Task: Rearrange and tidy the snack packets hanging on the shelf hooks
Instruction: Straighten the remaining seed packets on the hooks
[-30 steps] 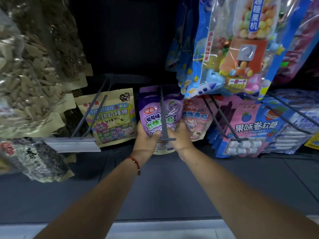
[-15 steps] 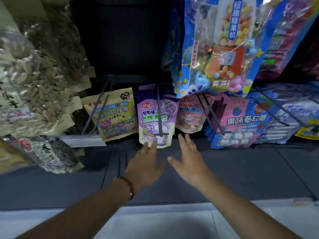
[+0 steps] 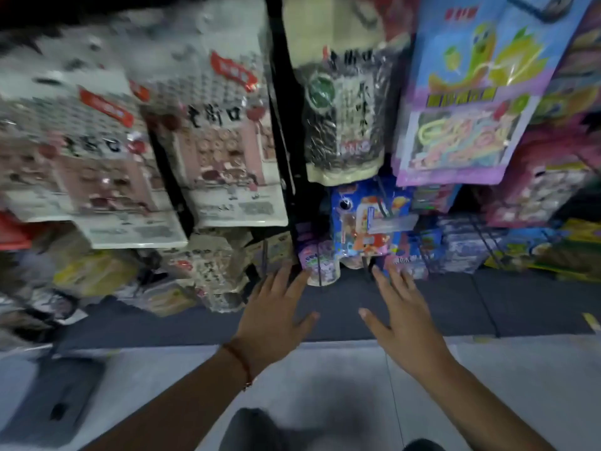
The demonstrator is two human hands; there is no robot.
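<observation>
Since half a second earlier, both hands had drawn back off the purple packet (image 3: 320, 263) and my view had lifted, blurred. Left hand (image 3: 276, 315) flat, fingers spread, gripping nothing; right hand (image 3: 401, 315) likewise, palm down. Purple packet hung low on its hook, long axis vertical, face toward me, just beyond my left fingertips. Blue candy packet (image 3: 367, 219) hung above and right of it. Dark seed bag (image 3: 343, 115) higher, upright. White printed bags (image 3: 224, 135) to the left, tilted. Dark shelf base (image 3: 455, 307) under the hooks; pale floor tile (image 3: 341, 369) below my wrists.
</observation>
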